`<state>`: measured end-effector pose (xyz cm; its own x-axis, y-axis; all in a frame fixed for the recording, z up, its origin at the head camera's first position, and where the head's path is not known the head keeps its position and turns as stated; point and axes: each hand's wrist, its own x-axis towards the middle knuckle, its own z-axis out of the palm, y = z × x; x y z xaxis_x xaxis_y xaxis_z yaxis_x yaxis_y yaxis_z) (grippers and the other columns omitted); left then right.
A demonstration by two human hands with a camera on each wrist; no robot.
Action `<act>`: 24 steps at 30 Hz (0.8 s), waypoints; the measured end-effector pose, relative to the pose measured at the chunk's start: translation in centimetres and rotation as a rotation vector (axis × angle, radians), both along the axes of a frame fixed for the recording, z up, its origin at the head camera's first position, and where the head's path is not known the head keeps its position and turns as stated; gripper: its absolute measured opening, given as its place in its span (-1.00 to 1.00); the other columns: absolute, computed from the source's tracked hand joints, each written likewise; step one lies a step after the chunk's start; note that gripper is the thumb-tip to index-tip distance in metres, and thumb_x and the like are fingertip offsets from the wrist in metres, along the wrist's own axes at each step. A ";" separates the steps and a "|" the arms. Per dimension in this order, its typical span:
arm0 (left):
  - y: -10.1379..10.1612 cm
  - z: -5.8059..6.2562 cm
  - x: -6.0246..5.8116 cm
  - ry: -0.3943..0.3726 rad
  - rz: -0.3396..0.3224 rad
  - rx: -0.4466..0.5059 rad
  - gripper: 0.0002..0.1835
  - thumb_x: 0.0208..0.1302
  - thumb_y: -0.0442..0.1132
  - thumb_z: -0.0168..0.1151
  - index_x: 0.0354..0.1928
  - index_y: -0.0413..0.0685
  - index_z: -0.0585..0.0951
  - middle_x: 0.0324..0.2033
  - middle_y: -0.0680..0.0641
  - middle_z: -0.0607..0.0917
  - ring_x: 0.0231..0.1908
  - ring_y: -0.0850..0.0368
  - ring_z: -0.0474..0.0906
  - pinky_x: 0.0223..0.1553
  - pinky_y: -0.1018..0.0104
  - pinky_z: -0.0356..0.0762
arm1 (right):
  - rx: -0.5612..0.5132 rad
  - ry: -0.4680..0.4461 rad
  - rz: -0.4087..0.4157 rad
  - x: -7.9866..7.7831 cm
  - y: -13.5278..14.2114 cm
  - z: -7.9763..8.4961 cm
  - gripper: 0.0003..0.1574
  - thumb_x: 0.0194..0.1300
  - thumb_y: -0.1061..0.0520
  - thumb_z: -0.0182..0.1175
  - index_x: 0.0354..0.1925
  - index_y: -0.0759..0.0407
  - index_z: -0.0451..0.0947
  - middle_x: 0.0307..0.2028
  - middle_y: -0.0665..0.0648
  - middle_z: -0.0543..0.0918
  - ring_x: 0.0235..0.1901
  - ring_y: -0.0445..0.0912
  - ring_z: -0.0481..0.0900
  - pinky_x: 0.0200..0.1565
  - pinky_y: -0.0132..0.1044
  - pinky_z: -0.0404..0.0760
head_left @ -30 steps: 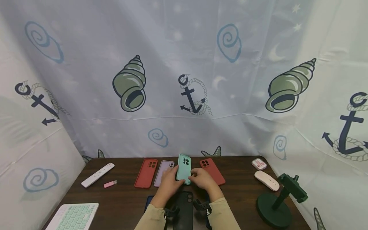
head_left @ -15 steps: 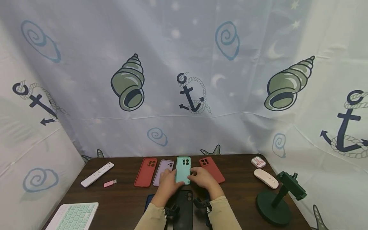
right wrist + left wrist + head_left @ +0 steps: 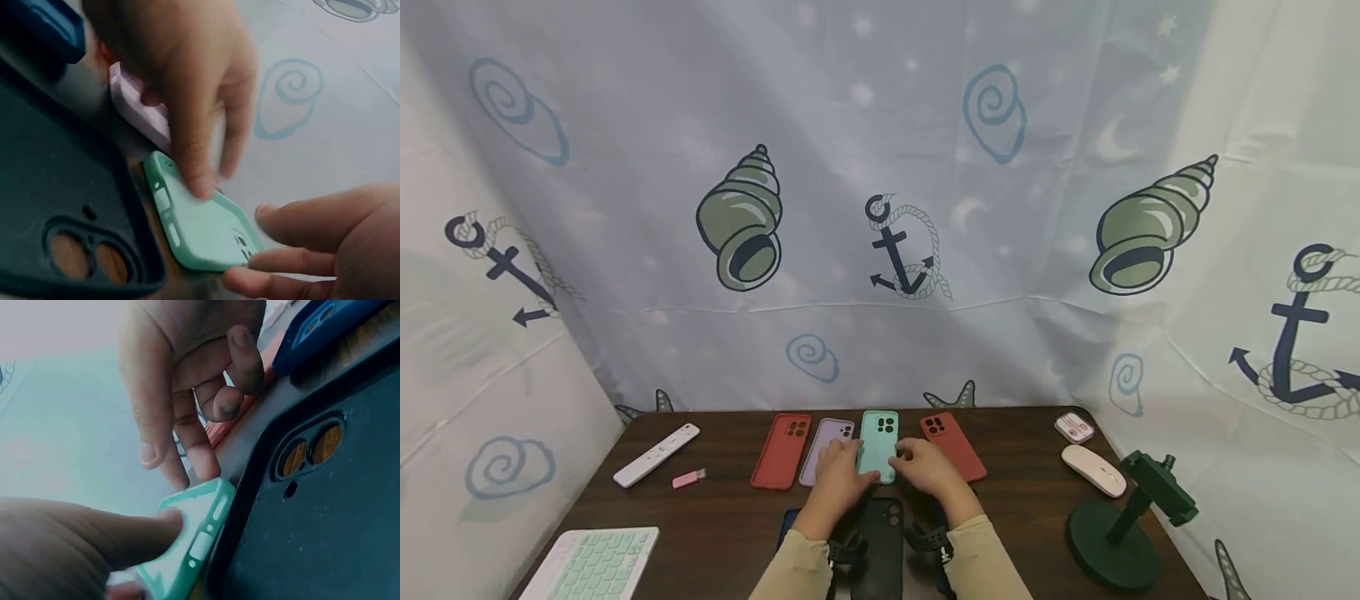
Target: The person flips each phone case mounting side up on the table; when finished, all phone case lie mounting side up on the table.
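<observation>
A mint green phone case (image 3: 878, 450) lies at the back middle of the dark wooden table, camera cutouts toward the back. Along its left edge is my left hand (image 3: 837, 483); in the right wrist view, that thumb touches the inside of the case (image 3: 203, 234). My right hand (image 3: 927, 468) stands at the right edge. In the left wrist view, its fingertips touch the case's rim (image 3: 219, 487) while the thumb points down, apart from it. A lilac case (image 3: 827, 437) sits partly behind my left hand. Just in front lies a black phone case (image 3: 880, 554), between my wrists.
Red cases (image 3: 781, 454) lie left and right. A blue case (image 3: 787, 521) is mostly hidden by my left arm. Around the table are a white remote (image 3: 655, 456), pink USB stick (image 3: 688, 479), keyboard (image 3: 598, 567), mouse (image 3: 1093, 471), small white box (image 3: 1074, 428) and green stand (image 3: 1116, 542).
The mint case was tilted and a little higher one second ago; it has come down and straightened in the row. Both hands have stayed beside it.
</observation>
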<state>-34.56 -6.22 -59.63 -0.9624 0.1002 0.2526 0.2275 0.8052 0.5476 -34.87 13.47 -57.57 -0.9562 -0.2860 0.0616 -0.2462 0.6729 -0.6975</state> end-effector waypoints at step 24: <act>8.4 2.6 1.8 -0.016 -0.308 0.197 -0.49 0.34 -0.06 0.37 0.26 0.00 0.49 0.05 -0.15 0.54 0.01 0.02 0.55 -0.01 0.12 0.56 | -0.304 0.015 -0.366 0.7 11.3 -0.4 -0.60 0.48 -0.08 0.19 0.07 0.14 0.68 -0.21 0.21 0.70 -0.42 -0.09 0.53 -0.35 -0.24 0.51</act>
